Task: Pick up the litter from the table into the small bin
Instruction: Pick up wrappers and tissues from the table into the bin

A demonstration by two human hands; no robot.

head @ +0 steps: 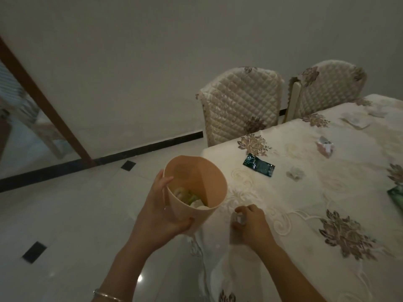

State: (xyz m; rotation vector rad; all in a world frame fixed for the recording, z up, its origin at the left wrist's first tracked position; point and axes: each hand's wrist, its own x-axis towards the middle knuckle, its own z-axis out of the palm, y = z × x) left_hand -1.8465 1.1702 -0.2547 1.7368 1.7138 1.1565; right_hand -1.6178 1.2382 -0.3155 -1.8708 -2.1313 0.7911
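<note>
A small peach bin [216, 182] is held beside the table's left edge, tilted toward me, with my left hand [161, 205] gripping its rim and side. Green and white litter lies inside it. My right hand [250, 221] rests on the tablecloth near the edge, its fingers closed around a small white crumpled scrap [239, 218]. Farther along the table [305, 205] lie a dark green wrapper [259, 165], a pale crumpled wad [294, 173], a pink and white wrapper [325, 146] and white crumpled papers [356, 122].
Two quilted chairs [242, 105] stand against the table's far side. Another green packet [398, 197] shows at the right edge. The floor [65, 225] is glossy pale tile with dark insets; a wooden-framed mirror [43, 101] leans on the wall at left.
</note>
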